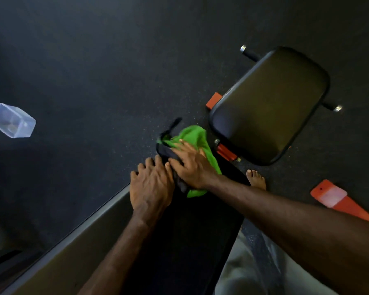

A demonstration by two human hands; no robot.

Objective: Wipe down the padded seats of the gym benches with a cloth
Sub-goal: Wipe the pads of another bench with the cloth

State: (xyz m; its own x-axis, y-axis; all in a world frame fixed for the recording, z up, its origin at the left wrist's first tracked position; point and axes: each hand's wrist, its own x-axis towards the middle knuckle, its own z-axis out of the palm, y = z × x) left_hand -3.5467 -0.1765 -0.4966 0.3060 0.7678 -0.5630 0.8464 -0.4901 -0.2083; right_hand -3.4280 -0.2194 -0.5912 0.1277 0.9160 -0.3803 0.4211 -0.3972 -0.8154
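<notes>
Both hands lie on the near bench's long black pad (185,241). Spread almost flat, the right hand (193,165) presses a green cloth (197,138) down onto the far end of that pad, fingers straight and fanned over the fabric, the thumb pointing left. A darker fold of cloth, grey or black, sits under its fingertips; the blur there makes it hard to tell whether this is part of the same cloth. Just left of it, the left hand (150,188) rests palm down on the pad's left edge, its fingers bent over the rim and holding nothing, its index finger touching the right thumb.

Dark speckled rubber floor (115,60) fills most of the view. Beyond the cloth, to the right, a separate black padded seat (268,105) stands tilted, with a rounded outline, on an orange metal frame (226,152) that shows beneath its near and left edges. Two short black pegs with silver caps stick out at its far and right sides. A bare foot (257,179) stands on the floor between the two pads. At the right edge lies an orange frame foot (341,201) carrying a pale label whose writing cannot be read. Far left, a clear plastic container (14,120) sits on the floor, well apart from the bench
</notes>
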